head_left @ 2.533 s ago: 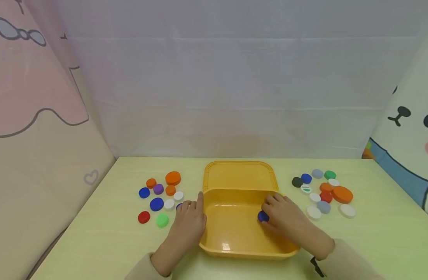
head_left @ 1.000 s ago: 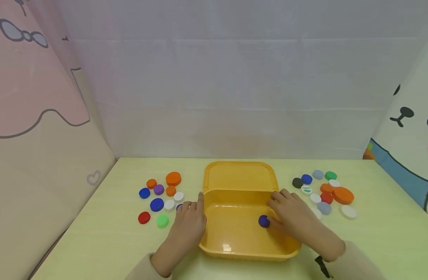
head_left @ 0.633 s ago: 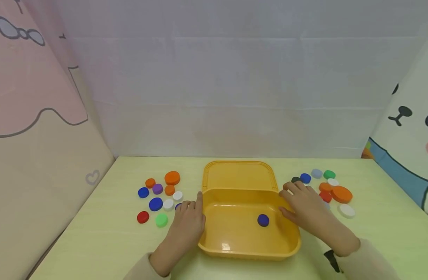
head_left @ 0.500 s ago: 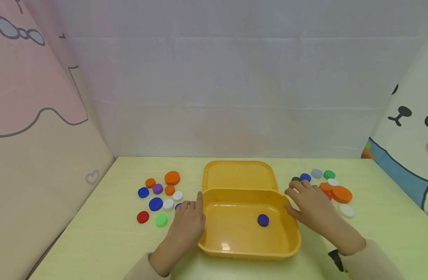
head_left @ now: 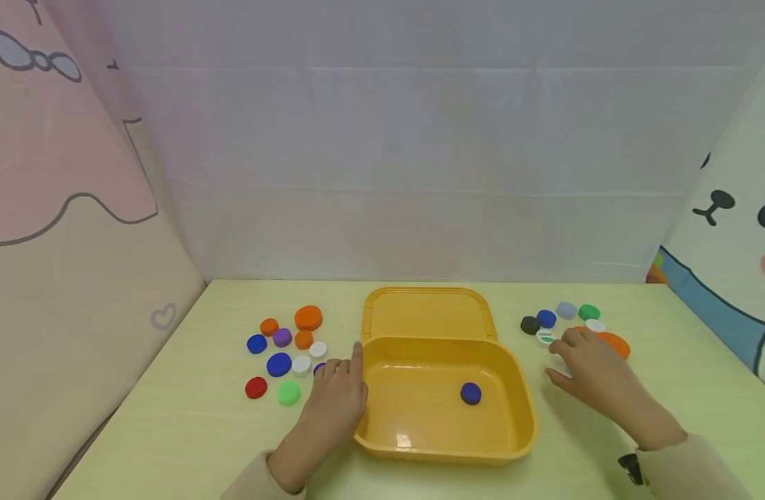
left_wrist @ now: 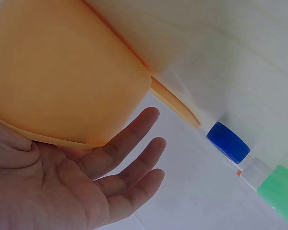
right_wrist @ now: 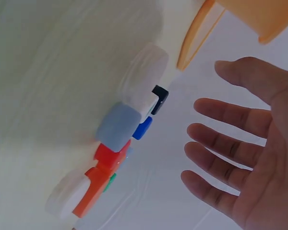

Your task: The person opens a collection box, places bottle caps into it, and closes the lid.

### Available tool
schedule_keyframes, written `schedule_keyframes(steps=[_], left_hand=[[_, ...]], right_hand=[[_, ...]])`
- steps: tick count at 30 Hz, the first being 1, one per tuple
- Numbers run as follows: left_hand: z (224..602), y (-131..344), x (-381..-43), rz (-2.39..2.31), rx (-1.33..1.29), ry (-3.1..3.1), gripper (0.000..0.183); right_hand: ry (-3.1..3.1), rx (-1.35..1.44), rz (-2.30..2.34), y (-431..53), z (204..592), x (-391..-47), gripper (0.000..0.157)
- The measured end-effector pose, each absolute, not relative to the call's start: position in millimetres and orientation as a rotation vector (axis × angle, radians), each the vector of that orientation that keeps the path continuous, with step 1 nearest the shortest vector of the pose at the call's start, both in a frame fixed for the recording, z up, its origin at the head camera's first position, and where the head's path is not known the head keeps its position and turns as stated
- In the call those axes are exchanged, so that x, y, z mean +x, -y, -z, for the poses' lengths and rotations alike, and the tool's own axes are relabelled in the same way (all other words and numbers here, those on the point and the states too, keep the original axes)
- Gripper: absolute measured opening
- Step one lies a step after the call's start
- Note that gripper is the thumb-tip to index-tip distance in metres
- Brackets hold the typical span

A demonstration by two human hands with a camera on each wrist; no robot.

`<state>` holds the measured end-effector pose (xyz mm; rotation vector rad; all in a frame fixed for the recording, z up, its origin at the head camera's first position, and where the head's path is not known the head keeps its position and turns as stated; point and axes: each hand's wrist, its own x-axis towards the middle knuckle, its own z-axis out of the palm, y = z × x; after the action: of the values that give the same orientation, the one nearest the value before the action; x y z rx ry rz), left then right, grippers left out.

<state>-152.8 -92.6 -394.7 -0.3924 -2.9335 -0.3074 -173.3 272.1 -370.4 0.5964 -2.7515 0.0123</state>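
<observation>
An open yellow plastic box (head_left: 413, 420) sits in the middle of the table with one dark blue bottle cap (head_left: 471, 393) on its floor. My left hand (head_left: 335, 403) rests at the box's left rim, index finger stretched along it; the left wrist view shows the other fingers loosely extended outside the wall. Right of the box, my right hand (head_left: 597, 380) hovers over the right group of caps, fingers spread and holding nothing. Beneath and beyond it are a black cap (head_left: 530, 325), a blue cap (head_left: 547, 319) and an orange cap (right_wrist: 92, 191); the hand hides some caps in the head view.
A yellow lid (head_left: 429, 312) lies directly behind the box. Left of the left hand are several caps, among them a red cap (head_left: 256, 387), a light green cap (head_left: 289, 393) and a purple cap (head_left: 282, 337). A pale cloth wall (head_left: 420, 173) borders the table's back.
My right hand let go of the dark blue cap inside the box, lifted out over the right rim and moved right to the caps there. The left hand stayed in place.
</observation>
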Motion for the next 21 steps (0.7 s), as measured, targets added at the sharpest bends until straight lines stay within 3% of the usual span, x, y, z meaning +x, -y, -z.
schedule_keyframes(steps=[11,21], left_hand=[[397.0,93.0,-153.9,0.294,-0.4,2.915,0.051],[396.8,93.2,-153.8,0.308,-0.4,2.915,0.051]], right_hand=[[2.942,0.488,-0.017,-287.0,382.9,-174.0,0.037],[2.957,0.492,-0.014,-289.2,391.0,-173.7,0.031]])
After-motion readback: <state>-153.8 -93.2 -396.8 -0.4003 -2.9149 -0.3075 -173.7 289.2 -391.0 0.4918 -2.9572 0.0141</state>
